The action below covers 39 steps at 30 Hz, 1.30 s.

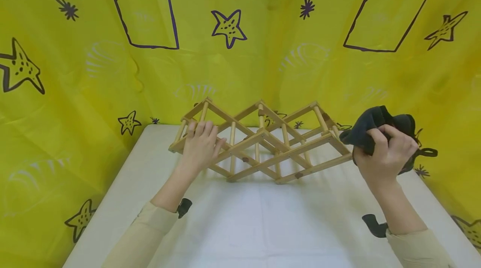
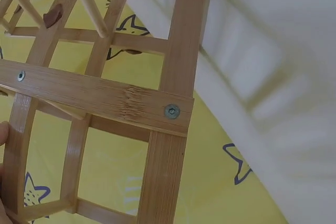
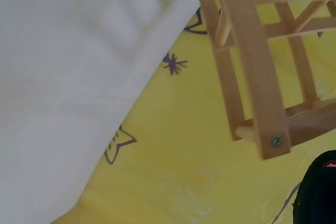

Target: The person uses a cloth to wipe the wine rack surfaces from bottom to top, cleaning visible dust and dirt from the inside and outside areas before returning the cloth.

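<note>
A folding wooden wine rack (image 1: 263, 136) stands spread in a lattice across the far part of the white table. My left hand (image 1: 201, 145) grips its left end, fingers over the upper bars and thumb toward the middle. In the left wrist view, only a bit of the fingers (image 2: 3, 132) shows beside the rack's slats (image 2: 94, 93). My right hand (image 1: 388, 155) holds a bunched dark cloth (image 1: 370, 128) with a small loop, close beside the rack's right end. The cloth's dark edge (image 3: 315, 192) appears low in the right wrist view, near the rack's end bar (image 3: 262, 87).
Behind the white table (image 1: 263, 222) hangs a yellow curtain (image 1: 263, 67) with drawn stars and frames, also showing past the table's edges. A dark wrist-camera mount sticks out at each wrist, the left one (image 1: 184, 208) and the right one (image 1: 374, 226).
</note>
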Tool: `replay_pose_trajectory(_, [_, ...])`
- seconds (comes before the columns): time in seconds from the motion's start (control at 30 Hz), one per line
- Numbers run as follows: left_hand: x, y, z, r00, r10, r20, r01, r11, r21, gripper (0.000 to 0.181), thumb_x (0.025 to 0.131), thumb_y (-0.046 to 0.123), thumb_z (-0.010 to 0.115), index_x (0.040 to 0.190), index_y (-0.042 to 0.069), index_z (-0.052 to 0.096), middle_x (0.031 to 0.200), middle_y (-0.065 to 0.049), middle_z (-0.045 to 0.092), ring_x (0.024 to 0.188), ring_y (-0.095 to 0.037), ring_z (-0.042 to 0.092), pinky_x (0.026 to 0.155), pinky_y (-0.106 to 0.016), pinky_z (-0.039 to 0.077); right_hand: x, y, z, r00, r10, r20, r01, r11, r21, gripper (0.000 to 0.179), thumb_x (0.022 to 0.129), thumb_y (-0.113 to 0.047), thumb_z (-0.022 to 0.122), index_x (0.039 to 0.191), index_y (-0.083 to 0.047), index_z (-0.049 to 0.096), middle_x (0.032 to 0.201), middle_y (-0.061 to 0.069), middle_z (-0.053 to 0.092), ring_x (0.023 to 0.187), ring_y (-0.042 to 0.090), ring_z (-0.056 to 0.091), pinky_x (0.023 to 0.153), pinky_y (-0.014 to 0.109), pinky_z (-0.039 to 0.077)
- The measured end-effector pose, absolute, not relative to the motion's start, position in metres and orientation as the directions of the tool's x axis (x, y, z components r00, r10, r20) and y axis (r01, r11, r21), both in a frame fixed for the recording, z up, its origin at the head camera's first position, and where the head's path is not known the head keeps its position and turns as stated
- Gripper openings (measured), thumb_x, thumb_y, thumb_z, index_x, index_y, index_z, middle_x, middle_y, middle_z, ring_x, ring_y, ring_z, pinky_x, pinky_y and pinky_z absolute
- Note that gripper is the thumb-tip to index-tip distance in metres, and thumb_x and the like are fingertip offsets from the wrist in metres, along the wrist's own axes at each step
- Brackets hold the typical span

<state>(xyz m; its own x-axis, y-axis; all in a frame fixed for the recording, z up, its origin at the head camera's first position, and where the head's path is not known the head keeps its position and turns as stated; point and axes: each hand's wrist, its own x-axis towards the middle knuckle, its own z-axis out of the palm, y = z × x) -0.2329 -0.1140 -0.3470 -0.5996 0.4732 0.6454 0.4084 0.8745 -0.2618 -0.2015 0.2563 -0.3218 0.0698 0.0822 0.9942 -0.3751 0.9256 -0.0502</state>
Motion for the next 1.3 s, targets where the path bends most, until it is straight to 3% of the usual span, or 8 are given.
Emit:
replay_pose_trajectory(0.23, [-0.228,-0.115,-0.343,-0.670,0.454,0.587,0.408,0.886,-0.221,0.033,0.088,0.035,0.055,0.092,0.003,0.048,0.092,-0.007,0.032,0.091,-0.025,0.028,0.084,-0.041,0.018,-0.215,0.281,-0.331,-0.076,0.005,0.997,-0.402,0.915,-0.036,0.018,0.080,-0.009,0.057,0.093,-0.005,0.046,0.089,0.025,0.049,0.085,0.043,0.044,0.074,0.060,0.025])
replay_pose_trajectory(0.47, [-0.224,-0.125,-0.344,-0.698,0.449,0.557,0.422,0.887,-0.186,0.033,0.088,0.034,0.056,0.094,0.002,0.047,0.093,-0.008,0.033,0.091,-0.027,0.029,0.087,-0.043,0.020,-0.228,0.301,-0.343,-0.261,-0.178,0.949,-0.483,0.875,0.031,0.033,0.092,-0.035,0.043,0.098,-0.004,0.050,0.093,0.027,0.052,0.084,0.046,0.046,0.070,0.061,0.028])
replay_pose_trajectory(0.57, [-0.225,-0.129,-0.346,-0.668,0.461,0.584,0.441,0.877,-0.189,0.033,0.087,0.034,0.057,0.092,0.003,0.046,0.093,-0.008,0.035,0.090,-0.027,0.029,0.087,-0.044,0.021,-0.235,0.300,-0.341,-0.327,-0.253,0.910,-0.518,0.854,0.052,0.029,0.089,-0.029,0.054,0.099,-0.003,0.052,0.095,0.028,0.052,0.085,0.048,0.047,0.070,0.061,0.029])
replay_pose_trajectory(0.77, [-0.230,-0.130,-0.350,-0.604,0.479,0.637,0.473,0.859,-0.197,0.032,0.086,0.034,0.056,0.088,0.003,0.047,0.093,-0.008,0.037,0.091,-0.028,0.031,0.087,-0.044,0.021,-0.249,0.294,-0.338,-0.402,-0.383,0.832,-0.583,0.808,0.090,0.049,0.054,0.004,0.074,0.099,0.001,0.056,0.097,0.029,0.053,0.087,0.049,0.048,0.072,0.061,0.031])
replay_pose_trajectory(0.97, [-0.233,-0.132,-0.352,-0.532,0.496,0.686,0.511,0.834,-0.208,0.031,0.085,0.033,0.055,0.087,0.003,0.047,0.094,-0.009,0.040,0.091,-0.028,0.032,0.087,-0.046,0.021,-0.258,0.295,-0.340,-0.488,-0.463,0.740,-0.621,0.780,0.078,0.040,0.086,-0.030,0.062,0.105,0.004,0.052,0.103,0.030,0.050,0.093,0.049,0.046,0.073,0.060,0.030])
replay_pose_trajectory(1.07, [-0.235,-0.133,-0.352,-0.500,0.505,0.703,0.526,0.823,-0.217,0.032,0.083,0.033,0.057,0.087,0.003,0.047,0.094,-0.009,0.041,0.091,-0.029,0.033,0.087,-0.047,0.021,-0.261,0.295,-0.342,-0.511,-0.478,0.714,-0.629,0.774,0.068,0.041,0.084,-0.029,0.063,0.106,0.003,0.051,0.105,0.030,0.049,0.095,0.048,0.045,0.077,0.060,0.031])
replay_pose_trajectory(1.2, [-0.237,-0.133,-0.352,-0.469,0.511,0.721,0.546,0.809,-0.218,0.033,0.082,0.034,0.058,0.084,0.003,0.047,0.093,-0.009,0.041,0.090,-0.029,0.033,0.086,-0.047,0.021,-0.268,0.291,-0.344,-0.521,-0.483,0.704,-0.638,0.768,0.054,0.058,0.056,0.010,0.080,0.106,0.003,0.052,0.105,0.030,0.049,0.095,0.048,0.045,0.079,0.060,0.032])
replay_pose_trajectory(1.3, [-0.238,-0.134,-0.353,-0.447,0.512,0.733,0.568,0.796,-0.209,0.034,0.087,0.036,0.053,0.083,0.003,0.047,0.092,-0.009,0.042,0.089,-0.029,0.033,0.085,-0.048,0.023,-0.274,0.288,-0.343,-0.527,-0.478,0.703,-0.634,0.771,0.050,0.059,0.054,0.014,0.079,0.106,0.002,0.052,0.106,0.030,0.049,0.095,0.047,0.045,0.077,0.058,0.033])
